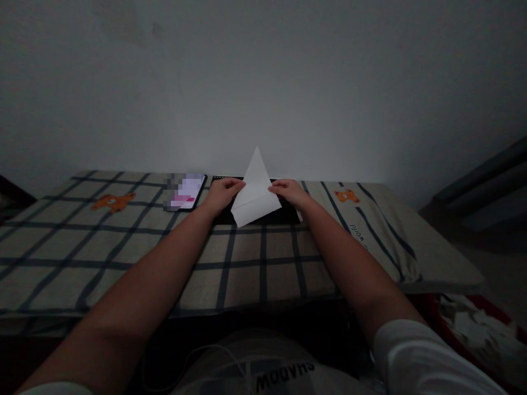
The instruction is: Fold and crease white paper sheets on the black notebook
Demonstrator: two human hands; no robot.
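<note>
A folded sheet of white paper (256,189) stands out in the middle, its upper end a sharp point and its lower edge a folded band. My left hand (224,193) pinches its left edge between thumb and fingers. On the opposite edge my right hand (289,191) has a similar pinch. Beneath the paper and both hands lies a flat black board or notebook (267,218), partly covered. Whether the paper rests on it or is lifted slightly, I cannot tell.
A phone with a lit screen (185,192) lies left of my left hand. The table has a checked cloth (164,247) with bear prints, against a pale wall (263,82). Below the right side, a red container (486,323) holds pale scraps. A white cable (206,346) hangs near my lap.
</note>
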